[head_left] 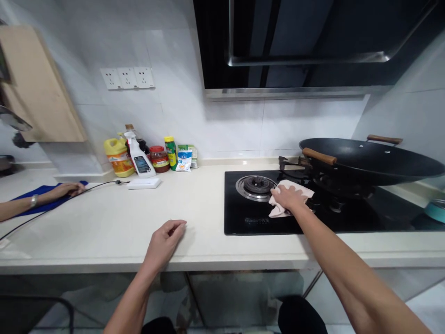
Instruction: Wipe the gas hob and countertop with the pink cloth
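One pale cloth (306, 190) on black hob (351, 220), beside burner (257, 185); right hand (290, 197) atop, grip half-spread, clasp unclear. Left hand (165, 241) at surface (203, 204) edge, loosely curled, empty.

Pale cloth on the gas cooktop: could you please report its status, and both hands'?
Right hand on pale cloth, cloth lying on black gas cooktop. Left hand loosely curled at countertop, nothing visible in it. Wok to the cloth's right.
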Available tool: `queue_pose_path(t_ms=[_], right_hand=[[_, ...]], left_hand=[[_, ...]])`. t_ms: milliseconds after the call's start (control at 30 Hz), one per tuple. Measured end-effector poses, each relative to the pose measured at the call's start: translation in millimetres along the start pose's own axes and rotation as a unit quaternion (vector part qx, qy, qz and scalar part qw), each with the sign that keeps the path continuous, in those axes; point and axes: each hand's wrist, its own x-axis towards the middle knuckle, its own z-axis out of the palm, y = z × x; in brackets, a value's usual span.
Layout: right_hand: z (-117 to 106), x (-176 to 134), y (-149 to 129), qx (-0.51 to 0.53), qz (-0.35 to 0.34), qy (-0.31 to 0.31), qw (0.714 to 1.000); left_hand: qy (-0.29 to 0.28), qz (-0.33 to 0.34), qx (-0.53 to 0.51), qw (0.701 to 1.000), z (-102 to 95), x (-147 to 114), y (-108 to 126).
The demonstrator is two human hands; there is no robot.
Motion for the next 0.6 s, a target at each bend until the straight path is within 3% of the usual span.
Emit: queue_pose_path(t_ms=[233,400,500,600], right_hand=[[23.1,-71.5,4.7,-0.029,-0.165,0.033,0.985],[28.8,-101.2,17.1,-0.046,-0.193,0.050,0.979],[27.2,-110.6,0.6,-0.046,-0.192,0.051,0.979],[27.6,-123.2,-37.3,-0.024,-0.230,0.028,0.972]], left_hand=[[0.000,-0.012,-0.026,1.000,-0.5,-3.4,3.6],[-0.002,-0.028,-0.048,0.998,-2.1,-5.9,7.3],[0.003,-0.027,-0.050,0.998,-1.8,-6.3,6.0],[0.007,-0.017,-0.039,0.999,-1.3,-6.2,4.0]])
